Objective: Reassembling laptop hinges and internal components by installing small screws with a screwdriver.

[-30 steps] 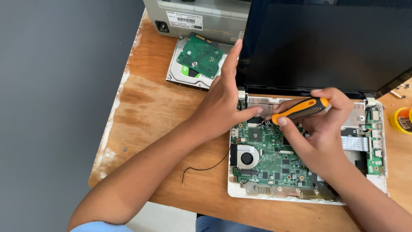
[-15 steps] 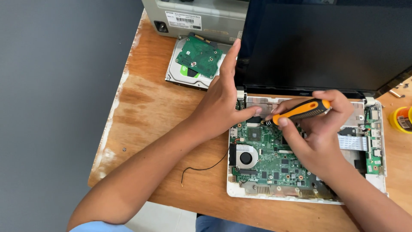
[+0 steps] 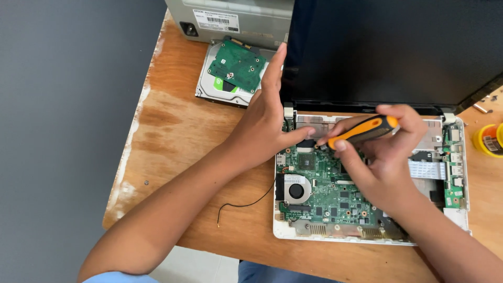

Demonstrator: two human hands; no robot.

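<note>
On the wooden table (image 3: 173,131), opened white laptop (image 3: 461,215), green motherboard (image 3: 335,183) exposed. Right hand (image 3: 387,157): grip closed around orange-and-black screwdriver (image 3: 364,131), tip down at the board's upper edge near the hinge. Left hand (image 3: 267,120): holds nothing, fingers extended upright along the dark screen (image 3: 387,47) edge, thumb beside the screwdriver tip. Hard drive (image 3: 233,73) lies well apart, behind the left hand

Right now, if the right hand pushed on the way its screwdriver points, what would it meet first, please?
The right hand aims the screwdriver left and slightly down. Its tip sits by the left thumb, so it would probably meet that first, or the board beneath; depth is unclear.
</note>
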